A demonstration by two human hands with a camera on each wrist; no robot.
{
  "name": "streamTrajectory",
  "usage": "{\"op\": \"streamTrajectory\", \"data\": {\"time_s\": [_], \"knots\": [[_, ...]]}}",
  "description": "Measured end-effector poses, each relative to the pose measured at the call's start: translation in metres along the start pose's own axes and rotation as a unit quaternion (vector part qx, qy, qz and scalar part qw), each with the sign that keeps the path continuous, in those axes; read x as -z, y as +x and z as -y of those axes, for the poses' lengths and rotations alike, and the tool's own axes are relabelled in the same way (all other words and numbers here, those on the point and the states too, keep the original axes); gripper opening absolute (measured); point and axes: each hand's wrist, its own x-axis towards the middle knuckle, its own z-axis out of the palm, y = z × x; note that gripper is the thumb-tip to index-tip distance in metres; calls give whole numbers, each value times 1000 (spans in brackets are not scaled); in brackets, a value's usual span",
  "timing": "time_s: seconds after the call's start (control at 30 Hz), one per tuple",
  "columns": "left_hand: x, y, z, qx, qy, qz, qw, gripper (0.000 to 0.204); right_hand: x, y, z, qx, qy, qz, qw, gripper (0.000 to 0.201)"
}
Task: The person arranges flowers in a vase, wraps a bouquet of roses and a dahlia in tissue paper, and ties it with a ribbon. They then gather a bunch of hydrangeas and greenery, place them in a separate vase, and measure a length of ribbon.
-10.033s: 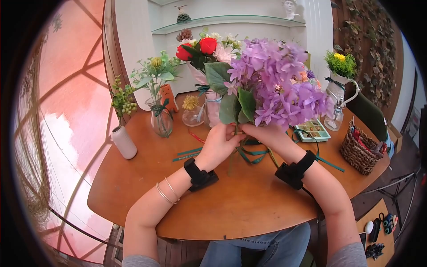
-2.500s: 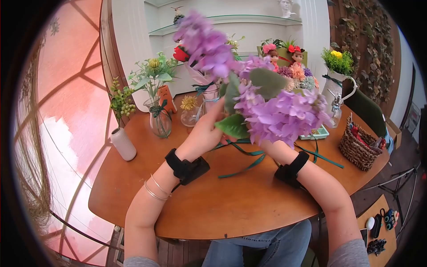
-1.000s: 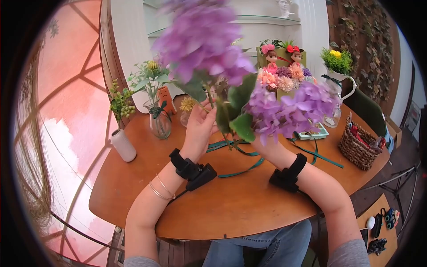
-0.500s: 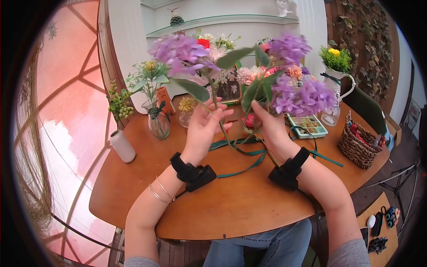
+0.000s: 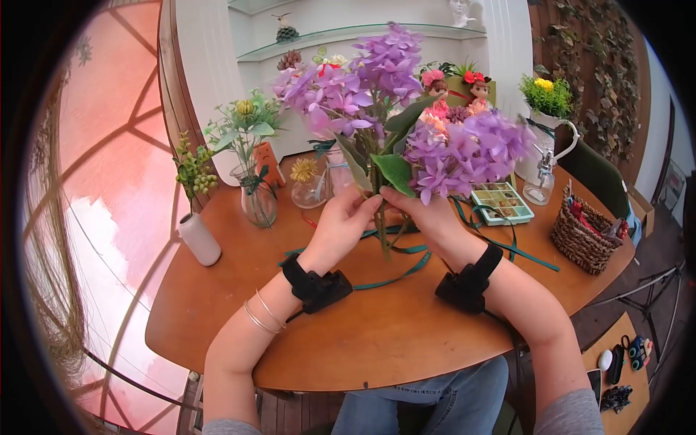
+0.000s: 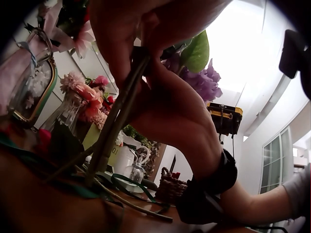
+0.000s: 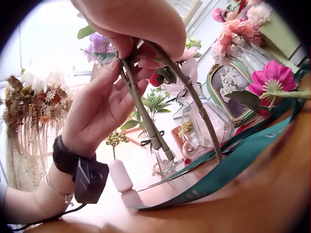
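Observation:
Purple cluster flowers (image 5: 386, 61) with green leaves stand upright over the table, held between my two hands. My left hand (image 5: 342, 226) pinches their stems (image 5: 383, 235) from the left, below the leaves. From the right, my right hand (image 5: 433, 219) holds the stems too, thumb up at a leaf (image 5: 394, 174); a purple head (image 5: 471, 156) leans out above it. In the right wrist view, cut stem ends (image 7: 155, 138) hang below the left hand's fingers, and another stem (image 7: 197, 99) runs down from the right hand. The fingertips are partly hidden by leaves in the head view.
Dark green ribbon (image 7: 218, 170) and a magenta flower (image 7: 273, 80) lie on the table under the hands. Vases (image 5: 199, 239) stand at the left. A compartment box (image 5: 502, 203), a glass jar (image 5: 538, 190) and a woven basket (image 5: 583, 239) are at the right.
Half a second ago the hands were apart, each with purple flowers, the left hand's fingers loose. Now both hands have come together and the flowers are gathered closer, their stems side by side.

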Motion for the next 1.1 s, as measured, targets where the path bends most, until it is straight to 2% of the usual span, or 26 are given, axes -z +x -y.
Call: {"op": "streamTrajectory", "data": {"time_s": [0.1,0.2,0.27,0.3,0.4,0.47,0.6,0.67,0.7,0.77,0.87,0.9,0.93,1.0,1.03,1.1], "knots": [[7,3,0,-15,5,20,1000,23,2,0,2,5,-43,11,999,28],[9,3,-1,-11,34,22,999,23,2,1,0,-37,-68,14,997,27],[8,3,-3,-6,39,22,999,23,5,5,-8,15,-85,27,996,24],[9,4,-4,-5,42,35,998,25,6,6,-7,15,-85,26,996,24],[12,4,-4,5,23,36,999,27,7,7,-5,-26,-138,67,988,21],[15,5,-6,14,1,24,1000,28,6,9,-7,91,-181,114,973,18],[15,7,-6,-3,-30,28,999,31,3,5,1,102,-157,77,979,13],[16,9,-3,-21,-49,20,998,32,11,6,-5,-86,-20,64,994,13],[19,10,-1,-29,-40,15,999,33,11,8,-8,-86,-20,64,994,13],[19,11,-2,-37,-31,9,999,33,9,11,-12,-78,164,9,983,21],[18,10,-7,-48,-56,-19,997,34,14,14,-12,-98,203,2,974,29],[18,10,-7,-46,-58,-32,997,33,14,14,-10,-107,149,-30,983,29],[18,9,-7,-44,-60,-46,996,33,15,13,-7,-106,149,-30,983,29],[19,10,-5,-44,-57,-36,997,33,19,12,-3,-131,2,3,991,36],[19,10,-4,-43,-54,-26,997,33,17,12,0,-130,2,4,991,36],[18,8,-7,-37,-48,-9,998,35,14,12,6,-103,-87,13,991,47]]}}
